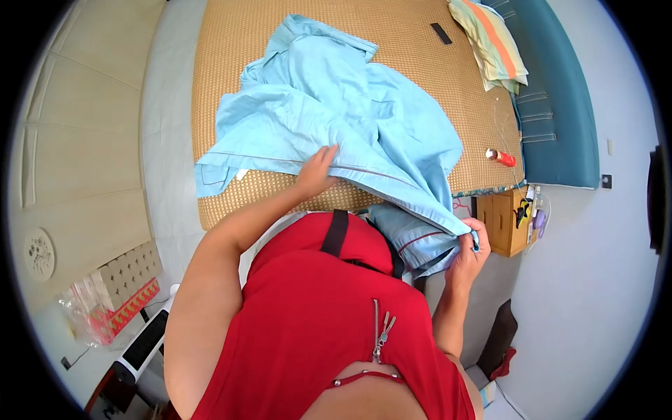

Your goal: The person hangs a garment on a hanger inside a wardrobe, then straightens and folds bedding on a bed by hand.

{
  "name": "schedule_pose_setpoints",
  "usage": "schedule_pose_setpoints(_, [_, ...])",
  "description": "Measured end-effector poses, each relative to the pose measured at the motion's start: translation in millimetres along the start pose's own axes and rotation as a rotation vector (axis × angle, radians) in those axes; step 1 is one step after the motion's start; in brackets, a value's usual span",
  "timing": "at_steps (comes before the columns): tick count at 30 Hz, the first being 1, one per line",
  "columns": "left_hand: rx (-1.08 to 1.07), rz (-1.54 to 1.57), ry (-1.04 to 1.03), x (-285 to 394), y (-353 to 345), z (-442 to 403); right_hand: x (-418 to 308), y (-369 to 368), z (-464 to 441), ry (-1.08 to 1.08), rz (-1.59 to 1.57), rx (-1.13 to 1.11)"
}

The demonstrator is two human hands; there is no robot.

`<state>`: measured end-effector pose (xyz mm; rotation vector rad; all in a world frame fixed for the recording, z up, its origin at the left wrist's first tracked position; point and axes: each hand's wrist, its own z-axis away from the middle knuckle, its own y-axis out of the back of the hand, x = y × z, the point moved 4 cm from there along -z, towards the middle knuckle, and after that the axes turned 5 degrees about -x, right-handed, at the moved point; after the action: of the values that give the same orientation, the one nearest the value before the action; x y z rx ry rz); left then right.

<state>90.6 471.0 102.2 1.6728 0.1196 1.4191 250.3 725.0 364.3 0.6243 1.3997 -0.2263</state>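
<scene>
Lying in loose, rumpled folds, a light blue cloth (329,91) covered the near middle of a bed's woven mat (224,49), its dark-lined edge running slantwise toward the person. At the edge's middle was the left hand (318,171), its fingers laid over the fabric; whether they pinched it or merely rested could not be told. The right hand (469,257) had its fingers closed on the near right corner, out past the mat's edge. Handling this edge well seemed to call for a firm pinch at the corner, even tension between the hands and a straight dark line; a hard tug would probably have dragged the bunched folds along. Beneath the stretched corner sat a second blue fabric piece (420,241), so care was needed not to catch both layers. Farther right were a wooden nightstand (493,220) and a red container (501,157); beyond them, a striped pillow (493,45) leaned near the teal headboard (567,105), with a dark handheld device (441,33) beside it.
</scene>
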Motion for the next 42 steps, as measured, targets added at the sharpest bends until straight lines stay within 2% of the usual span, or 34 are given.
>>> schedule_pose_setpoints(2, [0.071, -0.059, 0.094, -8, 6, -12, -6, -3, 0, 0.020, 0.019, 0.005])
schedule_pose_setpoints(5, [0.208, -0.125, 0.059, -32, 21, -20, -5, -2, 0, 0.029, 0.000, 0.024])
schedule_pose_setpoints(6, [0.405, -0.092, 0.034, -45, 26, -22, -3, -1, 0, 0.024, -0.005, 0.032])
schedule_pose_setpoints(9, [0.478, -0.126, -0.029, -74, 56, -21, 2, 5, 2, 0.023, 0.041, 0.058])
schedule_pose_setpoints(11, [0.501, -0.181, 0.030, -72, 79, -8, 10, 10, 4, 0.016, 0.080, 0.075])
schedule_pose_setpoints(13, [0.477, 0.014, 0.052, -88, 92, 8, 20, 14, 5, 0.000, 0.106, 0.094])
schedule_pose_setpoints(15, [0.293, 0.311, 0.172, -81, 107, 31, 26, 17, 6, -0.025, 0.094, 0.120])
schedule_pose_setpoints(18, [-0.408, 0.043, 0.065, -97, 84, 61, 34, 21, 8, -0.035, 0.103, 0.128])
schedule_pose_setpoints(21, [-0.589, -0.107, 0.160, -84, 68, 71, 31, 22, 5, -0.001, 0.132, 0.062])
schedule_pose_setpoints(22, [-0.623, -0.223, 0.253, -79, 64, 65, 28, 20, 5, 0.009, 0.140, 0.028])
schedule_pose_setpoints(25, [-0.373, -0.289, 0.137, -76, 43, 35, 13, 12, 5, 0.050, 0.137, -0.052])
schedule_pose_setpoints(28, [-0.327, -0.292, 0.133, -78, 19, 1, 6, 7, 8, 0.094, 0.132, -0.079])
schedule_pose_setpoints(31, [-0.172, -0.359, 0.006, -84, -2, -26, -6, 6, 11, 0.137, 0.152, -0.075])
schedule_pose_setpoints(34, [-0.098, -0.467, 0.032, -65, 9, -48, -10, 8, 15, 0.135, 0.175, -0.047])
schedule_pose_setpoints(42, [0.250, -0.446, -0.100, -34, 60, -77, -13, 18, 24, 0.147, 0.144, 0.005])
